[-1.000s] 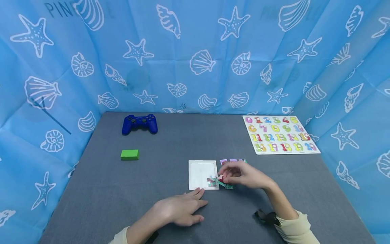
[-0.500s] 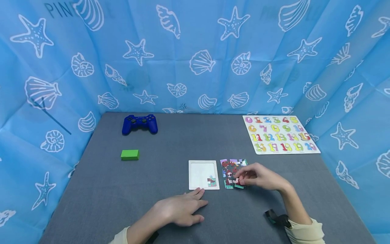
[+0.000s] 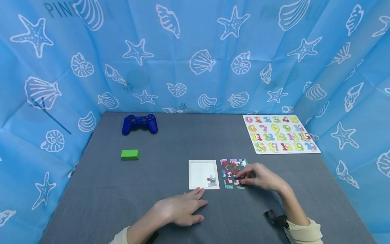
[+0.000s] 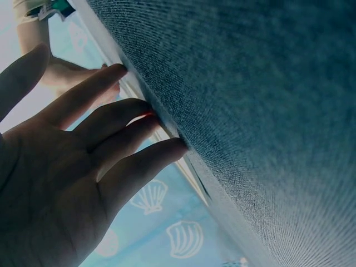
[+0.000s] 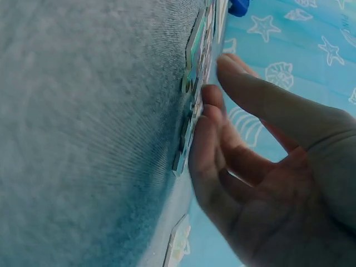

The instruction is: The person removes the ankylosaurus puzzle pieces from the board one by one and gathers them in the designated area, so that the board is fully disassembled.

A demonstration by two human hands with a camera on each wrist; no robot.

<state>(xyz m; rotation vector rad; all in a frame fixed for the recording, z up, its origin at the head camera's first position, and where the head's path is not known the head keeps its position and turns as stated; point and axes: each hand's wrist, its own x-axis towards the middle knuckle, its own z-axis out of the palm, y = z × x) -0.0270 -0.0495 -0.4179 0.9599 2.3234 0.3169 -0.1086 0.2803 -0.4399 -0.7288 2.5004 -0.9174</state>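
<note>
A white square puzzle tray (image 3: 196,173) lies on the grey table, with one puzzle piece (image 3: 211,181) in its lower right corner. My left hand (image 3: 179,208) lies with spread, nearly straight fingers, its fingertips at the tray's front edge. Right of the tray, several jigsaw puzzle pieces (image 3: 229,184) are laid out in rows. Over the right side of these rows is my right hand (image 3: 263,176), its fingertips close above the pieces and partly hiding them. In the right wrist view, thumb and fingers stand apart and nothing shows between them; the puzzle pieces (image 5: 192,55) lie flat beyond the fingertips.
A number puzzle board (image 3: 280,134) lies at the back right of the table. At the back left is a blue game controller (image 3: 139,124), with a green block (image 3: 129,155) in front of it. A blue shell-print curtain (image 3: 182,67) surrounds the table's back and sides.
My right hand has moved right from the tray's edge to the loose pieces, and one bottom-row piece has shifted right with it, away from the tray. My left hand has stayed still.
</note>
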